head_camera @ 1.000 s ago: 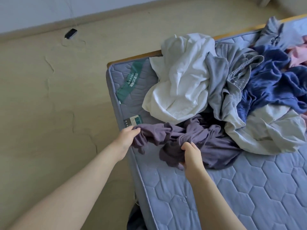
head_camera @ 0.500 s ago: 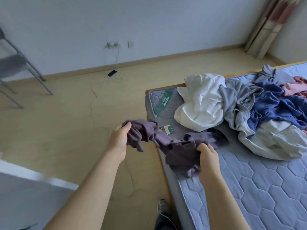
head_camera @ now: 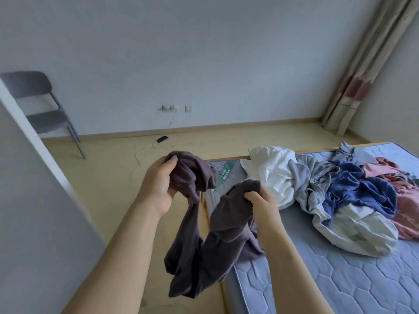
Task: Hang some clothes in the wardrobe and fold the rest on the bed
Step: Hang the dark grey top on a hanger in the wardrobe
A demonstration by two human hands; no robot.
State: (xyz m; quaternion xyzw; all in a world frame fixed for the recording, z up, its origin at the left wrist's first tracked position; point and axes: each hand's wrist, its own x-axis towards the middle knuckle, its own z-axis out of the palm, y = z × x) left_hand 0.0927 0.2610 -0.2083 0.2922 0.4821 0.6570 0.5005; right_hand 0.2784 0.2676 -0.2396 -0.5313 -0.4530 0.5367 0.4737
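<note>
A dark purple garment [head_camera: 210, 241] hangs bunched in the air beside the bed's near corner. My left hand [head_camera: 158, 184] grips one bunched end of it at upper left. My right hand [head_camera: 260, 202] grips another part, and the rest droops down between my forearms. On the blue quilted mattress [head_camera: 340, 279] lies a heap of clothes: a white piece [head_camera: 272, 173], a grey one [head_camera: 310, 177], a blue one [head_camera: 360, 191], a pink one [head_camera: 403, 196] and a pale one [head_camera: 353, 234].
A grey chair [head_camera: 43, 109] stands by the far wall at left. A phone [head_camera: 162, 139] lies on the floor with a cable to a wall socket [head_camera: 169, 108]. A white panel edge [head_camera: 34, 137] rises at left. A curtain [head_camera: 362, 69] hangs at right.
Both hands have lifted the purple garment off the mattress and away from the heap, out past the bed's corner. My view has tilted up to show the wall and chair.
</note>
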